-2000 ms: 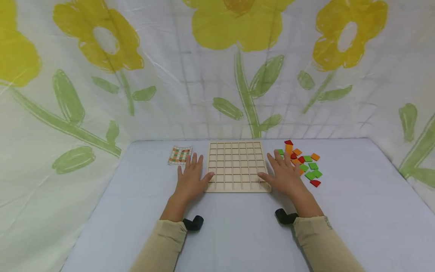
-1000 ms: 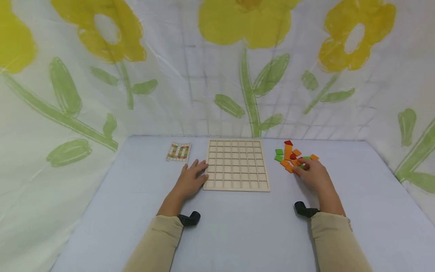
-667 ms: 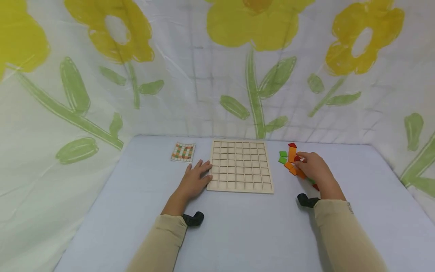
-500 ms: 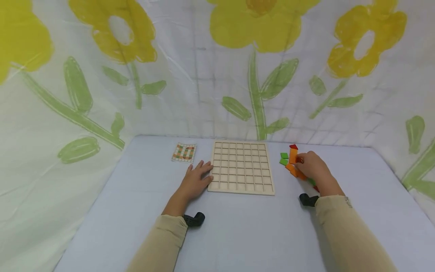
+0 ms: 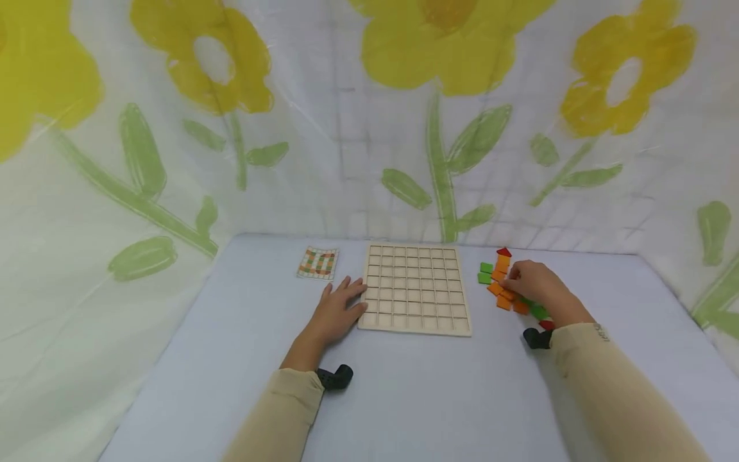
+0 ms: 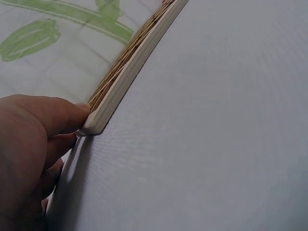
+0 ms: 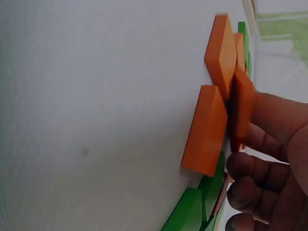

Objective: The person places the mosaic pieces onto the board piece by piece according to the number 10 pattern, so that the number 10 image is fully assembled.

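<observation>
A wooden grid board lies flat on the table. My left hand rests at its left edge, fingers spread and relaxed; the left wrist view shows the thumb touching the board's corner. My right hand is over the pile of coloured tiles to the board's right, with its fingers bent. In the right wrist view it pinches a blurred, tilted orange tile between thumb and fingers; the fingertips behind it are partly hidden. Other orange tiles and green tiles lie against it.
A small patterned card lies left of the board. Red tiles sit at the pile's far end, and green tiles on its left side. A flower-printed curtain hangs behind the table.
My right hand has gone from the board's right edge to the tile pile and closed its fingers. My left hand has settled against the board's left edge. Tiles in the pile have shifted.
</observation>
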### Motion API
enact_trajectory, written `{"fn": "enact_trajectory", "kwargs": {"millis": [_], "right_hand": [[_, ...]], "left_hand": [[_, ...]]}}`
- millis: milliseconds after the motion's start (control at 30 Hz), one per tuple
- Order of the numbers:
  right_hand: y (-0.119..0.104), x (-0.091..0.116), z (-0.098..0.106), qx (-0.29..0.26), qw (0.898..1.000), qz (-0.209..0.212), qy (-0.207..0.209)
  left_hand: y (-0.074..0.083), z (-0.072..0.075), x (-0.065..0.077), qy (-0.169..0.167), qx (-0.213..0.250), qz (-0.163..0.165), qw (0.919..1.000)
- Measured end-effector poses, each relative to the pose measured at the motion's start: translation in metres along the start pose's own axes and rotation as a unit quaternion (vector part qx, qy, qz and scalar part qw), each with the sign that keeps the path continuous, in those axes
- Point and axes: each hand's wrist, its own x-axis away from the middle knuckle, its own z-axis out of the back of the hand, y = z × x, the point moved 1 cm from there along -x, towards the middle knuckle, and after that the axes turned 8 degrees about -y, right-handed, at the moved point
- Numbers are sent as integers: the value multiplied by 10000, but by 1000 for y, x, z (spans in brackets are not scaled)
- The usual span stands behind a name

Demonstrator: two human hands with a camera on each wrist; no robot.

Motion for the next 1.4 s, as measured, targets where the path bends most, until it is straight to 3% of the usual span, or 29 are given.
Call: {"fn": "enact_trajectory", "kwargs": {"millis": [167,300,500,700,867,1067,1233,1400], "right_hand": [[1,5,5,-142,9995,264,73],[-9,2,11,-753,9949,612,256],[-52,-18,11,-1796,9780,1008,339],[-86,-43,-2,-2428,9655,856,396],[-96,-57,-15,-2600,9606,657,725],[-101,-62,-26,-2393,9630,556,1109],[-103,-63,-28,-2393,9624,580,1149],[-104,-60,-29,-2162,9690,570,1055]], "left_hand": [[2,0,-2,3,-28,-87,10000],[0,-1,-3,-16,-58,-2,10000],[-1,1,-2,31,-4,73,10000],[0,1,0,51,109,77,9999],[3,0,1,39,123,74,9999],[5,0,2,98,124,-30,9999],[6,2,2,110,112,-42,9999],[5,1,3,111,82,-80,9999]]}}
